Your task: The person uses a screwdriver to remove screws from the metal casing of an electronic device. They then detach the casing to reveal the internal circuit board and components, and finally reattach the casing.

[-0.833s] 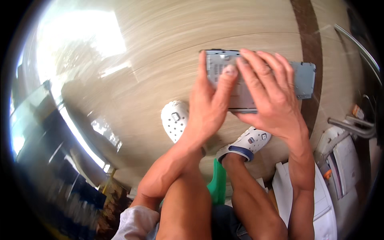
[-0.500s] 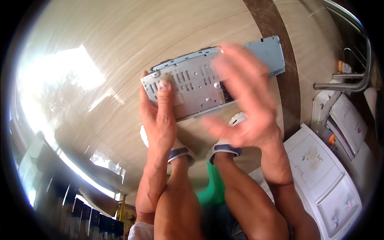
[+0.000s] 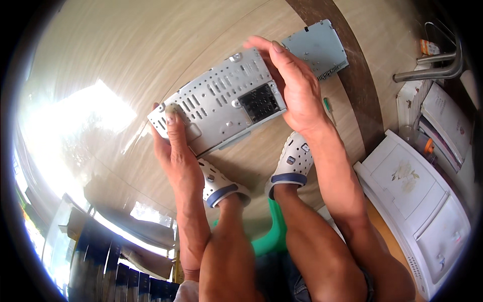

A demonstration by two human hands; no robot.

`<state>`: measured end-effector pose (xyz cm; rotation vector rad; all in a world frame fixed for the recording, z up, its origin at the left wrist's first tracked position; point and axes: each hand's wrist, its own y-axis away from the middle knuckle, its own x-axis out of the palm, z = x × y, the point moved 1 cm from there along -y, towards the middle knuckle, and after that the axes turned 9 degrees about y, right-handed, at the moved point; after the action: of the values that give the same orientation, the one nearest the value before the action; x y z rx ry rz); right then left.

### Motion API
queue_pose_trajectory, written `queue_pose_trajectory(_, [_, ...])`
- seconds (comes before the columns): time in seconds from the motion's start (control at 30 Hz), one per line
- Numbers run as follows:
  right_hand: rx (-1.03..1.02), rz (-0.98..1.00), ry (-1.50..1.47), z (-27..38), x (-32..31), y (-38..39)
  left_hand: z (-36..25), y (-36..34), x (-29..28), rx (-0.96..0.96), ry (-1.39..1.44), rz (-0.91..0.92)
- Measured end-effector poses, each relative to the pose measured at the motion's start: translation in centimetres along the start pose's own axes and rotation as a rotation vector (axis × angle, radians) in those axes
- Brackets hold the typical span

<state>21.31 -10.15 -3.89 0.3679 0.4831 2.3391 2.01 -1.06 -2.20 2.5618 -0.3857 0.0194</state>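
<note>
A silver metal car stereo [image 3: 216,95] is raised above the floor at a tilt, its slotted face toward me. A black connector block [image 3: 260,102] is set in its right part. My left hand [image 3: 178,151] grips its left end, thumb pressed on the face and fingers behind, partly hidden. My right hand [image 3: 301,98] is closed around the right end, its palm by the edge and its fingertips at the far corner. Beyond that hand, a flat blue-grey metal cover [image 3: 319,48] lies on the floor, partly hidden by the hand.
A small green-handled screwdriver [image 3: 328,106] lies on the tiled floor right of my right hand. A white drawer cabinet [image 3: 387,166] and a bent metal tube frame [image 3: 432,74] stand at right. My feet in white clogs [image 3: 294,156] are below the stereo, by a green stool [image 3: 271,236].
The car stereo has tilted further, its right end raised, and moved left. My right hand, blurred in front of it before, now holds its right end. The screwdriver has come into sight.
</note>
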Motion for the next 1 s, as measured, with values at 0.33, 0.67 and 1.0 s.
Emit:
queue_pose_trajectory(0.33, [-0.21, 0.159, 0.183, 0.2, 0.0, -0.2, -0.2, -0.1, 0.6, 0.064, 0.008, -0.019])
queue_pose_trajectory(0.67, [-0.294, 0.212, 0.197, 0.3, 0.4, -0.1, -0.3, -0.2, 0.1, 0.043, 0.01, -0.009])
queue_pose_trajectory(1.0, [-0.303, 0.127, 0.286, 0.3, 0.6, -0.5, -0.1, -0.3, 0.0, 0.035, -0.011, -0.004])
